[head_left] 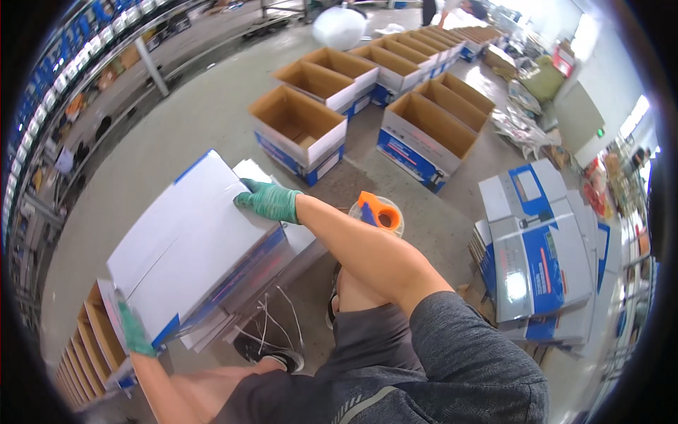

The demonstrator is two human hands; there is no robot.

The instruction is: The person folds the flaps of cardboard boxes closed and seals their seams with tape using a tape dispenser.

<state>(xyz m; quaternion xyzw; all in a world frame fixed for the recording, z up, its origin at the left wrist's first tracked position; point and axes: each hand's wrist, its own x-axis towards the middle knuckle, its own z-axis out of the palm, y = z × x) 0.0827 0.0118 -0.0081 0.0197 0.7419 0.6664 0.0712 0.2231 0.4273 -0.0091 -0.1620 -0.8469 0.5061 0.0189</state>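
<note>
A large white cardboard box point(187, 233) with blue printed edges lies in front of me, to the left, its top flaps together along a seam. My right hand point(267, 201), in a green glove, grips the box near its far right corner, fingers bent over the top. At the near left end, my left hand point(134, 329), also green-gloved, holds the box's edge; its fingers are partly blurred. Beneath the box are more flat white cardboard pieces point(212, 332). An orange and blue tape dispenser point(379, 212) rests on a round, pale surface just right of my right forearm.
Open brown-lined cartons point(296, 127) stand in rows ahead, with others point(431, 134) to their right. Flattened blue and white cartons point(544, 254) are stacked at my right. Several open cartons point(88, 346) line the lower left. White straps point(267, 318) lie by my feet. Metal racks point(152, 67) run along the left.
</note>
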